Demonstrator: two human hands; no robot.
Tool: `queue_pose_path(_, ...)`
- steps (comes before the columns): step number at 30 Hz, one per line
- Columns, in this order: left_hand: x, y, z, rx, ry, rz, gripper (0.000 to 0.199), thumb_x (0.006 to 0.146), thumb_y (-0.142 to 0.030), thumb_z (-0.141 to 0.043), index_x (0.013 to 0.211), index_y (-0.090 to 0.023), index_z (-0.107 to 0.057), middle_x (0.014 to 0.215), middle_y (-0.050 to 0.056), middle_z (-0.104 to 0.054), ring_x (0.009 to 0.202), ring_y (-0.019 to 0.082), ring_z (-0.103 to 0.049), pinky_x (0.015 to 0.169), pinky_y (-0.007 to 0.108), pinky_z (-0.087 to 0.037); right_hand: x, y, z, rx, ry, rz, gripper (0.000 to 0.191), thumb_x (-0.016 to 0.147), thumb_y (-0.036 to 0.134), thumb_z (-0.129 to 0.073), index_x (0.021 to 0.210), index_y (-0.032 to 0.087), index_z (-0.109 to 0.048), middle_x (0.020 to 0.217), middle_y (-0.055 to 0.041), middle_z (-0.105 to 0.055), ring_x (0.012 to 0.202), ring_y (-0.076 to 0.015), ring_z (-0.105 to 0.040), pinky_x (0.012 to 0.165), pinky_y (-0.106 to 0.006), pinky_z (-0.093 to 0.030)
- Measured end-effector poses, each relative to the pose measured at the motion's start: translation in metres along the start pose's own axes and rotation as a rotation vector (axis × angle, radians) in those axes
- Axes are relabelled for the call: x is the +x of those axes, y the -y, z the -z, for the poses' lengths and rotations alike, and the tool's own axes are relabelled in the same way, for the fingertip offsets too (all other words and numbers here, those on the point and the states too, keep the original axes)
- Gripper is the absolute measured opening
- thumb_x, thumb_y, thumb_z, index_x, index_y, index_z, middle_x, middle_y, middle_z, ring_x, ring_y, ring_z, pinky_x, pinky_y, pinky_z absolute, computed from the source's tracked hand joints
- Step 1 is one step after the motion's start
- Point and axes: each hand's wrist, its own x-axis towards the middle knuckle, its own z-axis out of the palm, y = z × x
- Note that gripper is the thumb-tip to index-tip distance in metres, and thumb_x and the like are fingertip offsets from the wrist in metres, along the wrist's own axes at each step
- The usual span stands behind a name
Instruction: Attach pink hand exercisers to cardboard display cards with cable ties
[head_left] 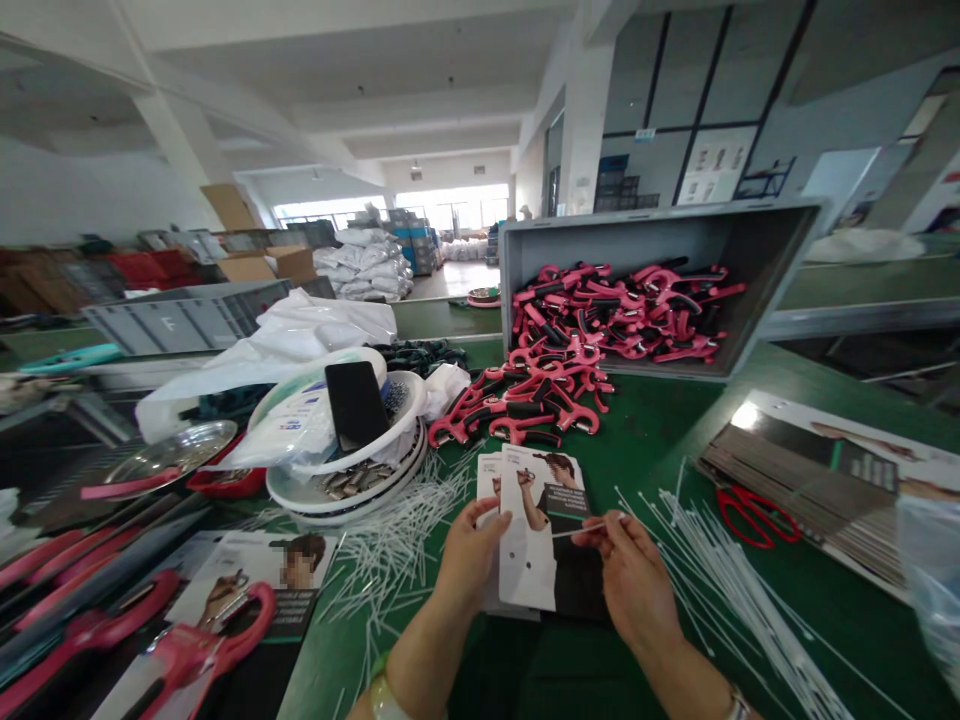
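A front card (532, 560) sits upright in the lower middle of the frame, slightly right of centre — white on its left, black on its lower right, printed with a person and a dark text block too blurred to read. Two small dark spots mark its white part. Behind it, a rear card (489, 478) peeks out at the left. A thin white cable tie (574, 532) crosses the front card's right half — nearly level, its right end slightly higher.

Rear card (489, 478) partly hidden, bag (930, 572) cut off
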Motion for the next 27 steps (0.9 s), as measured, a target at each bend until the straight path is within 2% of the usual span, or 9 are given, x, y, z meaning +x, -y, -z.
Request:
queue_pose_path(2, -0.005, -0.001, -0.003, 0.09, -0.081, -0.138, 0.029, 0.067, -0.022, -0.07, 0.095, -0.016, -0.064, 0.129, 0.013, -0.054, 0.124, 0.029, -0.046, 0.098, 0.038, -0.04, 0.002, -0.001, 0.002, 0.017, -0.011, -0.014, 0.034, 0.058, 0.043, -0.077, 0.071, 0.021, -0.054, 0.065, 0.0027, -0.065, 0.055, -0.0158, -0.063, 0.057, -0.03, -0.052)
queue_pose_path(4, -0.011, 0.0, -0.007, 0.042, -0.04, -0.187, 0.038, 0.067, -0.02, -0.069, 0.104, -0.017, -0.061, 0.132, 0.012, -0.052, 0.125, 0.028, -0.044, 0.099, 0.036, -0.039, 0.003, -0.001, 0.003, 0.01, -0.019, -0.021, 0.034, 0.057, 0.043, -0.076, 0.07, 0.021, -0.054, 0.065, 0.002, -0.065, 0.055, -0.0168, -0.063, 0.053, -0.03, -0.051)
queue_pose_path(7, -0.016, 0.0, -0.012, -0.183, 0.171, -0.062, 0.063, 0.073, -0.028, -0.065, 0.13, -0.019, -0.039, 0.114, 0.012, -0.065, 0.1, 0.025, -0.063, 0.08, 0.035, -0.051, 0.003, 0.001, 0.003, -0.018, -0.029, -0.046, 0.035, 0.057, 0.044, -0.076, 0.07, 0.021, -0.054, 0.066, 0.0012, -0.065, 0.054, -0.0162, -0.062, 0.048, -0.027, -0.048)
queue_pose_path(9, -0.016, -0.004, -0.012, -0.25, 0.286, 0.07, 0.067, 0.072, -0.033, -0.066, 0.132, -0.02, -0.037, 0.106, 0.009, -0.068, 0.086, 0.023, -0.068, 0.07, 0.032, -0.053, 0.003, 0.001, 0.003, -0.064, -0.021, -0.063, 0.033, 0.059, 0.044, -0.075, 0.069, 0.02, -0.054, 0.066, 0.001, -0.065, 0.053, -0.0147, -0.061, 0.044, -0.024, -0.045)
queue_pose_path(12, -0.008, -0.012, -0.008, -0.247, 0.437, 0.29, 0.048, 0.068, -0.035, -0.07, 0.11, -0.015, -0.059, 0.091, 0.009, -0.072, 0.076, 0.021, -0.068, 0.066, 0.03, -0.053, 0.002, 0.003, 0.004, -0.146, 0.047, -0.085, 0.029, 0.067, 0.044, -0.07, 0.071, 0.02, -0.054, 0.065, 0.0012, -0.063, 0.052, -0.0139, -0.059, 0.042, -0.023, -0.042)
queue_pose_path(15, 0.001, -0.013, -0.008, -0.268, 0.474, 0.347, 0.035, 0.066, -0.034, -0.072, 0.092, -0.011, -0.065, 0.079, 0.01, -0.072, 0.072, 0.022, -0.068, 0.067, 0.03, -0.052, 0.003, 0.007, 0.006, -0.261, 0.116, -0.091, 0.027, 0.074, 0.045, -0.064, 0.074, 0.02, -0.055, 0.063, 0.0008, -0.062, 0.053, -0.0141, -0.058, 0.045, -0.024, -0.042)
queue_pose_path(17, 0.003, -0.006, -0.011, -0.311, 0.482, 0.288, 0.039, 0.064, -0.032, -0.075, 0.095, -0.011, -0.065, 0.079, 0.01, -0.072, 0.072, 0.022, -0.068, 0.069, 0.031, -0.052, 0.007, 0.013, 0.008, -0.347, 0.096, 0.008, 0.027, 0.076, 0.045, -0.063, 0.075, 0.019, -0.055, 0.064, 0.0001, -0.063, 0.056, -0.014, -0.06, 0.052, -0.025, -0.045)
queue_pose_path(21, -0.003, 0.009, -0.018, -0.417, 0.49, 0.16, 0.059, 0.061, -0.035, -0.078, 0.113, -0.014, -0.059, 0.094, 0.01, -0.072, 0.08, 0.024, -0.068, 0.072, 0.033, -0.052, 0.014, 0.033, 0.007, -0.446, -0.01, 0.349, 0.026, 0.077, 0.044, -0.063, 0.081, 0.02, -0.053, 0.076, -0.0014, -0.067, 0.068, -0.0154, -0.065, 0.068, -0.029, -0.049)
queue_pose_path(27, -0.01, 0.014, -0.021, -0.55, 0.396, 0.052, 0.07, 0.06, -0.038, -0.079, 0.123, -0.018, -0.054, 0.113, 0.011, -0.066, 0.099, 0.028, -0.063, 0.088, 0.038, -0.048, 0.01, 0.048, -0.001, -0.654, 0.027, 0.515, 0.022, 0.08, 0.042, -0.06, 0.082, 0.022, -0.051, 0.073, -0.0044, -0.069, 0.071, -0.0195, -0.067, 0.069, -0.033, -0.051)
